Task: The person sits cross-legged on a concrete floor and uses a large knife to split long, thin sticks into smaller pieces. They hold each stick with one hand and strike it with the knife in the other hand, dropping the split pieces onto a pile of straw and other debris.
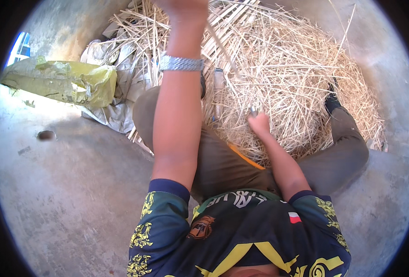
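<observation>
My left forearm rises to the upper edge, with a silvery woven band round the wrist. Only the blurred base of my left hand (186, 5) shows; its fingers are cut off. From beside it a thin pale strip (222, 46) slants down toward my right hand, blurred by motion. Low over the pile, my right hand (260, 124) is closed round a small grey metal tool (254, 111), of which only the end shows. Beneath both hands spreads a heap of pale, straw-like shavings (292, 69), between my bent legs.
Longer flat strips (144, 25) lie at the far left of the heap. A yellow sack (91, 85) and crumpled whitish sheeting (105, 113) lie left of it. A greyish upright piece (218, 78) stands by my left knee. Concrete floor (75, 198) surrounds me, with a small hole (46, 135).
</observation>
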{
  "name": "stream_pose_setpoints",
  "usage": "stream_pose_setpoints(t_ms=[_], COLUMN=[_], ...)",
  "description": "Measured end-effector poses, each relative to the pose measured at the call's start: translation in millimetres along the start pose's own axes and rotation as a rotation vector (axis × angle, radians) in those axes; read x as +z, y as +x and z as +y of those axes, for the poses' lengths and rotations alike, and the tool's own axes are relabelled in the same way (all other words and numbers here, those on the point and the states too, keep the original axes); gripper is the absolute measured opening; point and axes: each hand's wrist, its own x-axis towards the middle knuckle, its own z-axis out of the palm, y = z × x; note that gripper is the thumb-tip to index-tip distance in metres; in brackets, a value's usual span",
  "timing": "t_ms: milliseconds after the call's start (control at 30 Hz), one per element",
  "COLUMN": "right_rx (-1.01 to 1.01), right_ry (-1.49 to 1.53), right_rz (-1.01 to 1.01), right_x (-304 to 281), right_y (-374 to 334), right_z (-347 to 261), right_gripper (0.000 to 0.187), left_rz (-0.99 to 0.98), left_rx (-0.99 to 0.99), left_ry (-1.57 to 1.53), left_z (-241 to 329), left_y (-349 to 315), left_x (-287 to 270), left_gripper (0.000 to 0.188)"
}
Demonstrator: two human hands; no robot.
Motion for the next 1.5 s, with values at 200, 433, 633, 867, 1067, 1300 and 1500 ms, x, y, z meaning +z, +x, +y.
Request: stream_pose_setpoints(t_ms=[200, 433, 633, 867, 1067, 1300, 1500], right_rx=[0.521, 0.593, 0.571, 0.275, 0.152, 0.144, 0.144], right_ry=[0.544, 0.510, 0.476, -0.484, -0.815, -0.700, -0.717], right_rz=[-0.325, -0.303, -0.329, -0.259, -0.238, -0.065, -0.120], right_x=[8, 4, -3, -63, -165, -195, -190], right_y=[14, 14, 14, 11, -26, -47, -40], right_z=[27, 34, 22, -34, -114, -89, -89], right_gripper=[0.011, 0.020, 0.018, 0.025, 0.027, 0.030, 0.026], left_rz=[-0.206, 0.139, 0.120, 0.199, 0.137, 0.156, 0.241], left_rx=[0.014, -0.151, -0.163, -0.098, -0.243, -0.021, 0.055], left_ry=[0.018, -0.027, 0.054, -0.076, -0.235, 0.047, 0.284], left_z=[81, 65, 41, -21, 18, 23, 39], left_y=[49, 46, 25, -3, -2, 1, 1], left_x=[-37, -50, -36, -14, -6, -1, -7], left_gripper=[0.069, 0.068, 0.065, 0.053, 0.052, 0.050, 0.052])
